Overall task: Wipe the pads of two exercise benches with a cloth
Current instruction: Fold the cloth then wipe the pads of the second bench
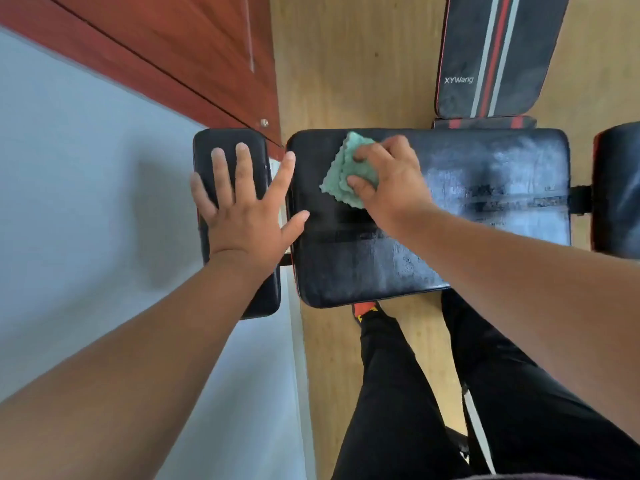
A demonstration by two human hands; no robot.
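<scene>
Four black pads show. One cloth (pixel 348 171), gripped by the right hand (pixel 391 181), lies on the big pad (pixel 450 216); left hand (pixel 242 209) lies flat, fingers apart, on the small pad (pixel 221 143).

Bright, even daylight. Strong whitish glare on black bench pad (pixel 485 188), right half. Soft shadow on pale wall (pixel 86 202), left. Wide-angle bending at edges; forearms stretched. Slight motion blur around right hand (pixel 388 178) and cloth (pixel 346 168).

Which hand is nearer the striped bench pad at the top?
Right. The right hand holds the green cloth just below the striped pad; the left hand rests on the small pad, farther away.
</scene>
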